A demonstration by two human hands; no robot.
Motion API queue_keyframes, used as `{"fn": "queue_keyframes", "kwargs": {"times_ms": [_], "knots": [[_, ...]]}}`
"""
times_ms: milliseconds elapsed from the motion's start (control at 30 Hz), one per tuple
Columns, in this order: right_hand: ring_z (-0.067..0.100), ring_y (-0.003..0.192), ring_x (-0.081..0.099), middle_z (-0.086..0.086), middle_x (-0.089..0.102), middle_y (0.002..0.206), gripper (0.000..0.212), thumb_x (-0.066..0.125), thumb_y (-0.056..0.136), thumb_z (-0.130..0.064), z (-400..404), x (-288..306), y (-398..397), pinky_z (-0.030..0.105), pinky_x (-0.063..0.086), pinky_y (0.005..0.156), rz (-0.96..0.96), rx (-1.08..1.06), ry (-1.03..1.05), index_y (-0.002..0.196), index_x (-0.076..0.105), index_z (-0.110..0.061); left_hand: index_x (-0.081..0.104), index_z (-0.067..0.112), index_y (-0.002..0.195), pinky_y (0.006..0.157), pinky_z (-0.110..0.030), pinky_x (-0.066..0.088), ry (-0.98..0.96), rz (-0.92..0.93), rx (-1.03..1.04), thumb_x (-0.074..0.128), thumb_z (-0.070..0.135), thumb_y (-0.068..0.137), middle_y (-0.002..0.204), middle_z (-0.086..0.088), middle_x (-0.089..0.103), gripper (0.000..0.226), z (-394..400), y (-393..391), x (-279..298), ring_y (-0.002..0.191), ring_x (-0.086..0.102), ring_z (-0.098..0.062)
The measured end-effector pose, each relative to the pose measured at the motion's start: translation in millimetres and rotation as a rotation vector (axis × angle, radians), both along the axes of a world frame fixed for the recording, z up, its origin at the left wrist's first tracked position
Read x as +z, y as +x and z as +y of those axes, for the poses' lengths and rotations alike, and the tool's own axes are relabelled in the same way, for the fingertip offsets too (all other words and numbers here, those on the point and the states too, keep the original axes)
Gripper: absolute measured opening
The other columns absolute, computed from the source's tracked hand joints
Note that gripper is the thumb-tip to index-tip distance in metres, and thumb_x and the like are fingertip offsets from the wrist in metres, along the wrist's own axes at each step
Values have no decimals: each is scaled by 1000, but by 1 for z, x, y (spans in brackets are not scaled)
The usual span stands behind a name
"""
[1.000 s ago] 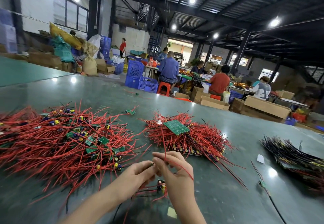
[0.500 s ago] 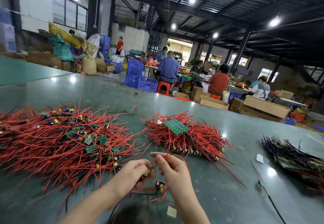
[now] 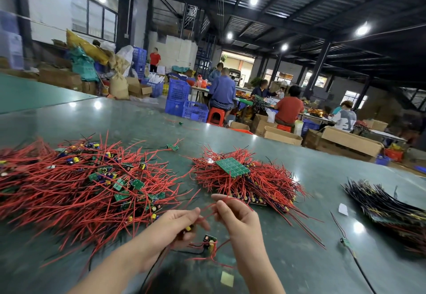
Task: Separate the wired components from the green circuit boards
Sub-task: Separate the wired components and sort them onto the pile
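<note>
Nearest, below and between both wrists: small pale yellow paper square (image 3: pixel 227 278) on the glossy dark green tabletop (image 3: pixel 299 259); looks like stray litter.

Left hand (image 3: pixel 177 227) has its fingers curled round a small wired part; a yellow-ended component (image 3: pixel 188 228) shows at the fingertips, rest hidden. Probably the anchor side.

Right hand (image 3: pixel 237 215) pinches a thin red wire (image 3: pixel 208 208) that loops across to the left hand. Hands sit close, wire between them: likely pulling a lead free of its mate.

Just under the gap between the hands: small green circuit board with black coil and red leads (image 3: pixel 209 239) lying on the table, apparently the unit being worked; can't tell whether the pinched wire is attached to it.

Left of the left hand: big loose heap of red wires with small green boards and capacitors (image 3: pixel 92 185), presumably unsorted feedstock, kept within reach.

Beyond the right hand: tidier pile of red-wired parts (image 3: pixel 249 185) with a larger green panel board (image 3: pixel 232 167) lying on top.

Far right of the right hand: stack of black-wired boards (image 3: pixel 391 206), well apart, so types don't mix.
</note>
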State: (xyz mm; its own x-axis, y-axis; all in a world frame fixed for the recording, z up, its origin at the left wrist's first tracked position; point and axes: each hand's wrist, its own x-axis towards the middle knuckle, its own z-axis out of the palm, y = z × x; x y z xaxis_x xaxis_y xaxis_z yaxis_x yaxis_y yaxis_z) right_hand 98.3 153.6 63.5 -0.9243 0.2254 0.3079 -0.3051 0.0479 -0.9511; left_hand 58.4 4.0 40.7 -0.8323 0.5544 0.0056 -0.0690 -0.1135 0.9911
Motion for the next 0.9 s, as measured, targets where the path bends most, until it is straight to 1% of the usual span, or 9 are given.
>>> {"fn": "queue_keyframes", "kwargs": {"times_ms": [133,233,333,400,467,567,700,800,900], "knots": [[4,64,64,1,72,71,22,56,87,8,-1,1,-1,13,48,61,49,-102,-44,86,71,-9,67,16,70,51,-21,25,79,-120,-30,56,40,80,56,2,44,28,-1,-2,1,49,34,-9],[5,70,65,-1,72,73,27,54,87,11,-6,-1,-1,14,49,65,67,-117,-44,84,71,-10,62,18,68,55,-26,27,68,-179,-92,59,35,76,57,3,45,20,-3,-3,-2,49,39,-10],[6,71,65,0,72,74,27,56,85,11,-7,0,1,15,50,65,65,-100,-63,82,72,-11,62,13,66,58,-24,35,103,-200,-127,61,24,78,63,-1,51,17,-4,-4,-4,54,48,-10],[5,71,64,-1,73,76,25,58,85,9,-6,2,2,15,49,65,68,-72,-28,83,72,-12,64,10,66,57,-21,42,150,-206,-99,62,19,78,67,-4,54,15,-3,-3,-4,56,51,-11],[5,69,64,-2,72,75,22,60,84,7,-5,3,2,14,48,64,69,-51,-7,84,72,-12,63,8,69,48,-16,37,172,-203,-61,58,18,81,62,-2,50,16,-2,-2,-2,49,45,-9],[7,64,62,0,71,71,22,60,84,7,-4,2,0,14,48,62,68,-79,-46,82,71,-11,60,10,77,41,-15,23,88,-108,-60,49,18,91,54,3,35,20,-2,0,2,41,24,-6],[11,60,61,5,69,68,19,57,86,6,-5,-4,-3,17,51,60,-11,-57,-255,86,70,-8,64,13,73,43,-20,10,72,5,-109,52,26,88,46,3,21,23,-1,5,7,37,12,-7],[9,61,63,6,70,70,20,57,86,6,-4,-6,-3,16,50,58,-46,-31,-336,88,70,-8,65,13,77,43,-20,11,79,-14,-164,53,28,87,43,5,23,22,-2,6,9,36,11,-7],[6,65,63,3,71,74,23,60,83,7,-4,-2,-1,14,49,61,4,-84,-207,90,70,-12,63,12,85,39,-18,15,2,-1,-190,51,26,88,42,5,29,19,-5,4,8,36,16,-6]]}}
